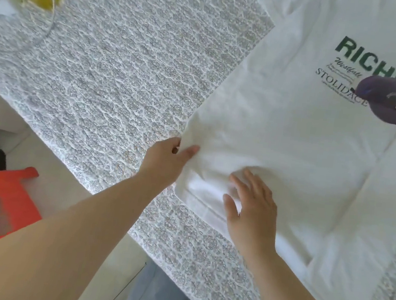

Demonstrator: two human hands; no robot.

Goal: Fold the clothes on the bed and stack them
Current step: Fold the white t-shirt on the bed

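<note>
The white shirt (298,146) lies print-up on the bed (117,71) toward 2 o'clock; with the left hand (166,161) pinching its edge and the right hand (251,210) flat and empty, best smooth creases before folding.

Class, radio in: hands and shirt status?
Left hand pinching white T-shirt edge. Right hand flat on it. Shirt spread, unfolded. Nothing blocking.

Bare bedspread (116,74) left of the shirt (291,140); stool (1,201) beside bed.
</note>
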